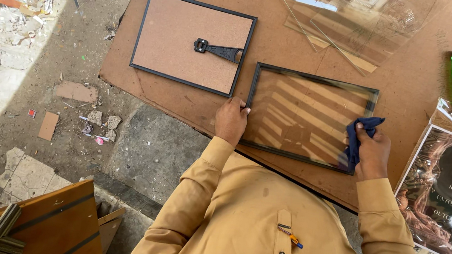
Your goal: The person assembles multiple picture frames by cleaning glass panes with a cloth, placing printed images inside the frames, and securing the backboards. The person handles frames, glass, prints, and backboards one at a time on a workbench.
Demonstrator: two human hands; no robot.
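Glazed black frame lies flat on the brown worktop, right beside a backing board. Left hand pins its near-left corner, grip closed over the edge. Right hand has its grip clamped on a blue cloth, pressed on the glass's right side.

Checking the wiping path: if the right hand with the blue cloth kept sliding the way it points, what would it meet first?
The right hand points up and leftward, so it would likely cross the glass of the black frame and meet its far rail first.
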